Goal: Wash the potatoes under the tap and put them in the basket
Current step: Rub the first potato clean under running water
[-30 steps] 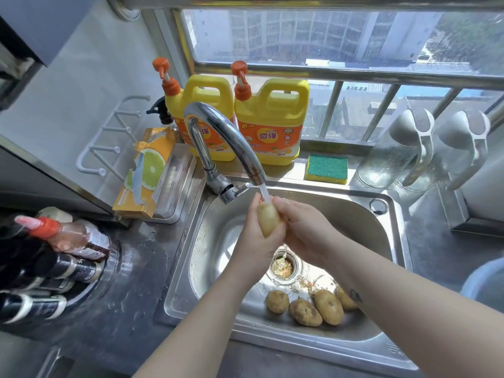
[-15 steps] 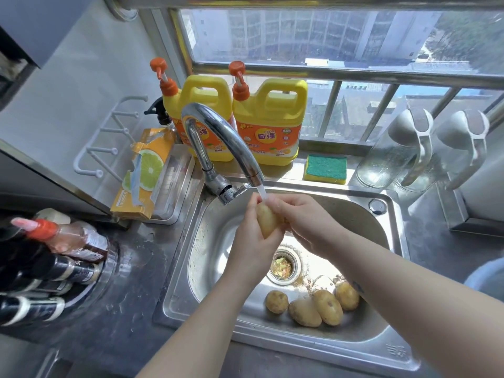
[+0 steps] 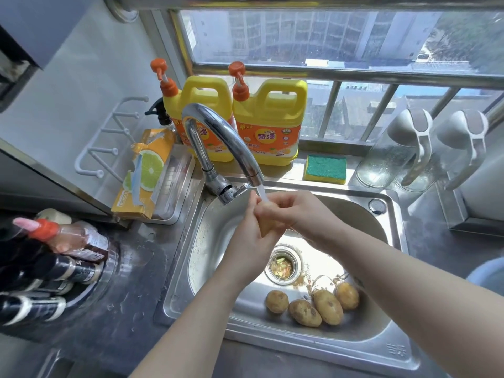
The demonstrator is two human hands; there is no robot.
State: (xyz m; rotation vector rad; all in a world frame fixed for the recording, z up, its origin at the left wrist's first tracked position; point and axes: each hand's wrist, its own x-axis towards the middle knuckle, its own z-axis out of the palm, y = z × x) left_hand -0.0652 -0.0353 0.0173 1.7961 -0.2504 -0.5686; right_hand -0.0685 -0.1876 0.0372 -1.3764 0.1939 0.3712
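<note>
- I see both hands meeting over the sink point(image 3: 210, 241), right under the spout of the tap point(image 3: 218, 132).
- A thin stream of water point(image 3: 262, 193) runs from the spout onto the fingers.
- My left hand point(image 3: 251, 236) grasps one potato point(image 3: 266, 227), with the fingers wrapped round it from the left.
- My right hand point(image 3: 297, 214) grasps the same potato from the right, with curled fingers lying over its top.
- Only a small yellow patch of that potato shows between the two hands.
- Four more potatoes point(image 3: 305, 313) lie in a loose row on the sink floor, near the front wall and below my right forearm.
- The drain strainer point(image 3: 282, 266) sits between the hands and the row, with food scraps in it.
- A green and yellow sponge point(image 3: 325, 169) lies on the ledge behind the sink.
- Two yellow soap jugs point(image 3: 270, 121) with orange pumps stand behind the tap at the window.
- A box point(image 3: 144, 173) with a lime picture leans to the left of the tap.
- Dark bottles point(image 3: 54, 268) stand in a round rack at the far left.
- A pale blue rim point(image 3: 488, 274) shows at the right edge; I cannot tell what it is.
</note>
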